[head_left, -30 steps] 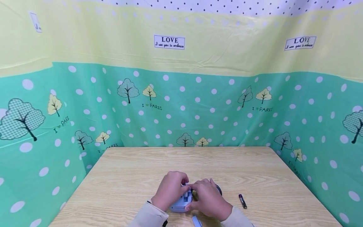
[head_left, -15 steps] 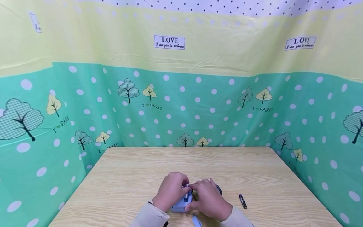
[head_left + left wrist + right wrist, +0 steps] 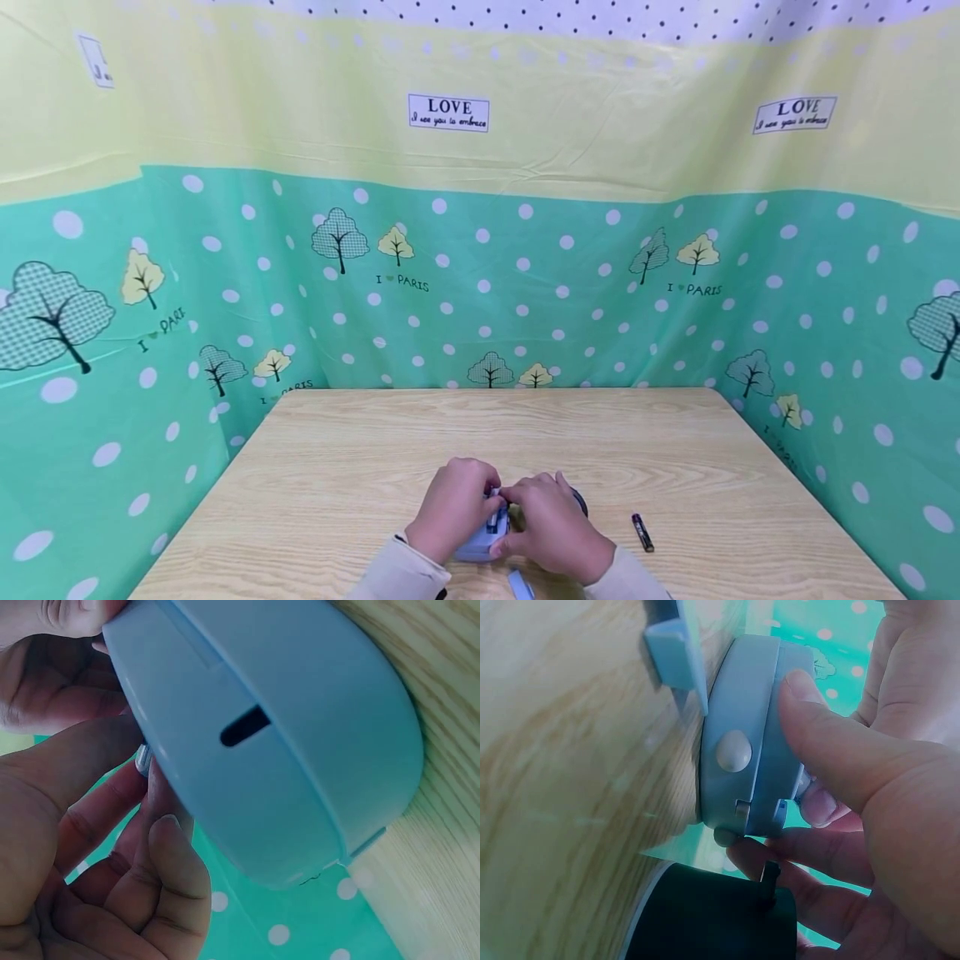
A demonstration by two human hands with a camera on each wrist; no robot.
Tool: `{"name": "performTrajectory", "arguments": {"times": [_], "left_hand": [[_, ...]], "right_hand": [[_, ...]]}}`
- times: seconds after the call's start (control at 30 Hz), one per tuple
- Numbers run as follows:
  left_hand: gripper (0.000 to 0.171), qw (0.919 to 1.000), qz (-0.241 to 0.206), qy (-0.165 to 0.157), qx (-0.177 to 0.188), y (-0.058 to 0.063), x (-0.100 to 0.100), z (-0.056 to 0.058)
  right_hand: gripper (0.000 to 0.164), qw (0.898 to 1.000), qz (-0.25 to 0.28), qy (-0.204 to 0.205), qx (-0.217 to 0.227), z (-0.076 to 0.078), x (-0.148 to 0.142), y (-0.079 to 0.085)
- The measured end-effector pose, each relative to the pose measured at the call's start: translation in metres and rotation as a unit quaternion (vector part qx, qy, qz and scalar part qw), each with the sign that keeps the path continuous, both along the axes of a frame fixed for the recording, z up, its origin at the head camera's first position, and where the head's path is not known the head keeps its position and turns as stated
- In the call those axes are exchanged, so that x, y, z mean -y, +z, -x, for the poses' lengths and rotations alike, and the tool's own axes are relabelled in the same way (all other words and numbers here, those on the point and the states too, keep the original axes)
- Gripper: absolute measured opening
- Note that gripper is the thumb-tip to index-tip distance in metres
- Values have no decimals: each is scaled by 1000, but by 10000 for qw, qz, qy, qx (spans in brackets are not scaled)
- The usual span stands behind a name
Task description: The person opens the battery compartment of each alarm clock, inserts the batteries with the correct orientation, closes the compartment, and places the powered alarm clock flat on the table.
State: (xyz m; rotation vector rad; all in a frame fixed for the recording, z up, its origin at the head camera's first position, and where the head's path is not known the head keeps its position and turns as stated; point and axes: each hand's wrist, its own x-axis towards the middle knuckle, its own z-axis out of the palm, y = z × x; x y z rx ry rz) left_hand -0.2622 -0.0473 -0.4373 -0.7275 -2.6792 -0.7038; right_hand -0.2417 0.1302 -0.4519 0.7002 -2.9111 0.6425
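Note:
A light blue rounded plastic device (image 3: 476,551) stands on the table with its open battery compartment upward. My right hand (image 3: 553,523) grips its right side. In the right wrist view, the thumb (image 3: 821,724) lies along the casing and the other fingers reach round its far side. My left hand (image 3: 452,505) bends over the compartment from the left. In the left wrist view, its thumb and a finger pinch a small shiny battery (image 3: 144,760) at the casing's edge, mostly hidden by the fingers. A slot shows in the casing (image 3: 300,712).
A dark battery (image 3: 642,532) lies on the table, right of my right hand. A light blue cover piece (image 3: 521,585) lies near the front edge. Behind the right hand, a black cylindrical thing (image 3: 712,919) with a small peg stands partly hidden. A patterned curtain (image 3: 480,283) surrounds the table.
My left hand has shifted slightly toward me and right over the compartment. The right hand, device, cover piece and loose battery have stayed in place.

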Motion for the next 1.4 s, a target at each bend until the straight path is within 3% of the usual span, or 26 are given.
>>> {"name": "performTrajectory", "arguments": {"times": [0.43,0.97,1.4], "left_hand": [[7,10000,43,41,54,-2,1,0],[13,9962,684,460,-274,-3,3,1],[14,9957,771,404,-302,-4,4,1]], "right_hand": [[75,10000,-28,-5,-58,0,0,-1],[76,10000,-56,-17,4,1,0,0],[75,10000,-11,-13,52,0,2,2]]}}
